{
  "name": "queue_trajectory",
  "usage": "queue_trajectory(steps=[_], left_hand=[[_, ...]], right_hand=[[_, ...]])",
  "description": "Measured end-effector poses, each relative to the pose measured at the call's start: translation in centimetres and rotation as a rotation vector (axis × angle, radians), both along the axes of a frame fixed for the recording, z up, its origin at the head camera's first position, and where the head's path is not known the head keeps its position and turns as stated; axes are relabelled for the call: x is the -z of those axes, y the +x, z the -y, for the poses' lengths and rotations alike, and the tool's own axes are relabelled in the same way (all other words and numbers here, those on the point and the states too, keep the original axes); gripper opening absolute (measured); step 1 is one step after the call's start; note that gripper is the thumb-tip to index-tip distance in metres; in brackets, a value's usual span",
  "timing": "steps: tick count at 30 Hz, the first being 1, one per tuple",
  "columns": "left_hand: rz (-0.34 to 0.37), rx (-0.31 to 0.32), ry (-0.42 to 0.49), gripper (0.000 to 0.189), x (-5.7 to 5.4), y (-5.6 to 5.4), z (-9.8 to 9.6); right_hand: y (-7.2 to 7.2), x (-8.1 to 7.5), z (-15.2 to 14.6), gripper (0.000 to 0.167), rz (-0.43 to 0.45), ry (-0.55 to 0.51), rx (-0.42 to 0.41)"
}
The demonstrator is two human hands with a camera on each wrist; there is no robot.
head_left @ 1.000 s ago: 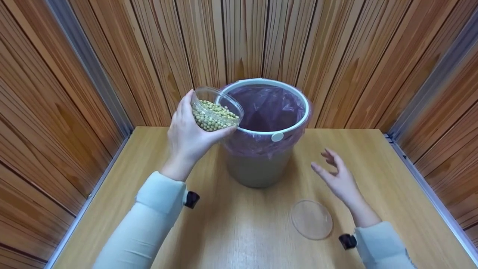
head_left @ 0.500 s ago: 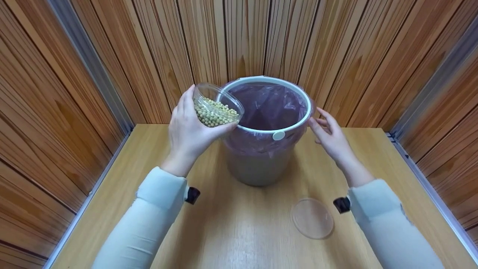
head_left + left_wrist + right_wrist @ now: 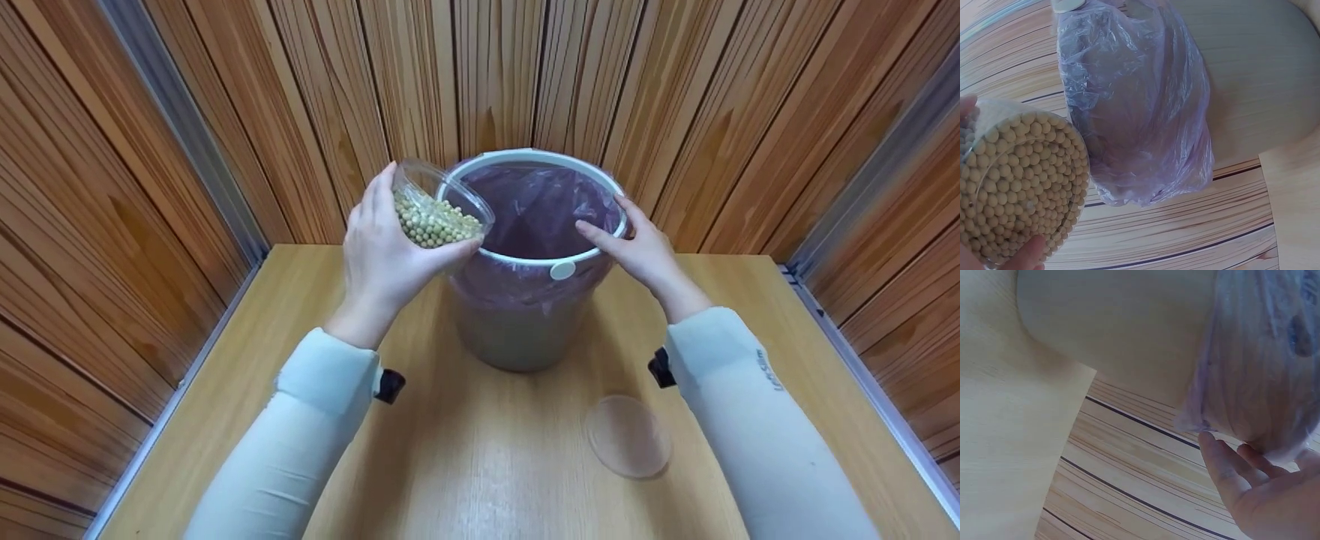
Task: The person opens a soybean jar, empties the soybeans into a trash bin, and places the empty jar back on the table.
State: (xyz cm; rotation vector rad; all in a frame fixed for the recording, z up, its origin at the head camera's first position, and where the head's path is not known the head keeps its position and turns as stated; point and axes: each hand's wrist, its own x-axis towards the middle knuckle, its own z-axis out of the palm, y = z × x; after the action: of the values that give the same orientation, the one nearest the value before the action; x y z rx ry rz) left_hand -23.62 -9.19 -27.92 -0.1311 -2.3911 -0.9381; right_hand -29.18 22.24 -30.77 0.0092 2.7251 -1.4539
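Note:
My left hand (image 3: pixel 382 251) grips a clear plastic tub (image 3: pixel 480 204) tilted to the right, its mouth overlapping the left rim of a trash can (image 3: pixel 517 341). Pale green-yellow dried peas or beans (image 3: pixel 431 223) lie inside it, slid toward the lower side. In the left wrist view the tub's round bottom (image 3: pixel 1022 180) shows packed beans. My right hand (image 3: pixel 645 251) holds the can's right rim, thumb over the opening and fingers outside. The right wrist view has those fingers against the purple bag liner (image 3: pixel 1258 371).
A round clear lid (image 3: pixel 628 436) lies on the wooden table (image 3: pixel 480 465), in front of the can and to its right. Wood-panelled walls (image 3: pixel 495 75) stand close behind and at both sides.
My right hand has moved up and left from over the table to the can's right rim and taken hold there. The left hand keeps the tilted tub nearly where it was.

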Motion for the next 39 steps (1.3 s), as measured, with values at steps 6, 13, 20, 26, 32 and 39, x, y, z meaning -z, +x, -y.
queue_trajectory(steps=[6,13,20,26,32,39], left_hand=[[-0.003,0.003,-0.019,0.124,-0.4,0.0,-0.1],[0.024,0.004,-0.049,0.122,-0.6,-0.1,-0.2],[0.068,-0.001,-0.085,0.124,-1.1,-0.3,-0.3],[0.085,-0.013,-0.144,0.124,-1.9,-0.6,-0.6],[0.105,-0.034,-0.209,0.123,-2.4,-0.8,-1.1],[0.144,-0.048,-0.274,0.124,-3.1,-1.0,-1.0]], right_hand=[[-0.4,0.4,0.4,0.105,0.054,-0.149,-0.032],[-0.6,0.5,1.0,0.106,0.080,-0.168,-0.051],[-0.6,0.4,1.2,0.109,0.105,-0.155,-0.037],[-0.5,0.3,1.4,0.107,0.087,-0.164,-0.035],[-0.3,0.6,1.3,0.106,0.100,-0.167,-0.034],[-0.5,0.6,1.2,0.106,0.098,-0.168,-0.031]])
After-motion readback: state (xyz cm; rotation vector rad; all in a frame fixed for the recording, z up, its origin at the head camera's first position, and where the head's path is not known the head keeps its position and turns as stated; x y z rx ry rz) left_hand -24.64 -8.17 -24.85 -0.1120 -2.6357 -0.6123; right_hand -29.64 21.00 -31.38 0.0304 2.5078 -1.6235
